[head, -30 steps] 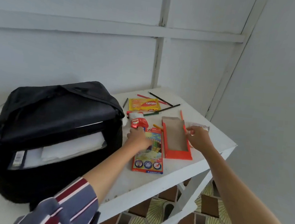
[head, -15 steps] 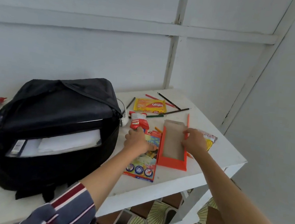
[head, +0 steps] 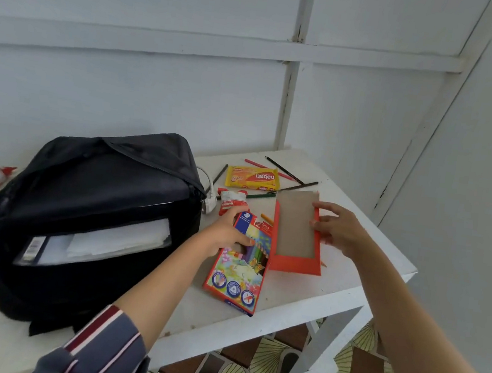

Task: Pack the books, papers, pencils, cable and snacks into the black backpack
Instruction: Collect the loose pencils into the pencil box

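**Pencil box under way, pencils loose**

White desk (head: 293,296) against a white panelled wall, patterned floor tiles below. Black backpack (head: 94,187) lies open at left, papers (head: 115,243) already inside. Left hand (head: 227,234) grips the printed pencil box (head: 239,273); right hand (head: 336,227) pinches the orange inner tray (head: 296,232). Loose pencils (head: 283,170) and snack packet (head: 251,178) lie beyond. Likely next: gather pencils into tray, slide it shut.

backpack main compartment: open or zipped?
Open. The black backpack has its top flap lifted, and white papers show in the gap.
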Demonstrator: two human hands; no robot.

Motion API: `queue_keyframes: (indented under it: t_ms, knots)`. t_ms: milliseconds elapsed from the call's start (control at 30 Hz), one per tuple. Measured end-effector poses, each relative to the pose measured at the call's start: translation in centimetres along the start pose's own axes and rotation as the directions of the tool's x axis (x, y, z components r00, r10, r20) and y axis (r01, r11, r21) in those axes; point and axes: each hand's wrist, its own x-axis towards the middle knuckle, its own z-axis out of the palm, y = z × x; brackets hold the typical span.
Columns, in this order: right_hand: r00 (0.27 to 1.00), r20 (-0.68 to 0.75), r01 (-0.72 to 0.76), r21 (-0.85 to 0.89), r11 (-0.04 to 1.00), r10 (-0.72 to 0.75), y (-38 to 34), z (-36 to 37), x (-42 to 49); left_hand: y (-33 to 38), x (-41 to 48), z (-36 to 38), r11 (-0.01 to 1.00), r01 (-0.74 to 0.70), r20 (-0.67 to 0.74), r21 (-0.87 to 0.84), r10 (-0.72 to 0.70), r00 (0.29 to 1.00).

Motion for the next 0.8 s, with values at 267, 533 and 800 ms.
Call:
queue_keyframes:
  t_ms: [267,533,800]
  knots:
    - [0.933,-0.290,0.308,0.342,0.888,-0.213,-2.5,-1.2,2.2,-0.1,-0.5,-0.9,0.987,-0.096,0.156,-0.126,0.115,0.981]
    - [0.878,-0.411,0.407,0.374,0.833,-0.245,-2.8,2.9,4.5,0.2,-0.2,-1.1,0.975,-0.159,0.132,-0.156,0.181,0.975]
    - [0.909,-0.342,0.364,0.374,0.853,-0.238,-2.0,3.1,5.3,0.1,0.2,-1.3,0.981,-0.146,0.134,-0.130,0.164,0.977]
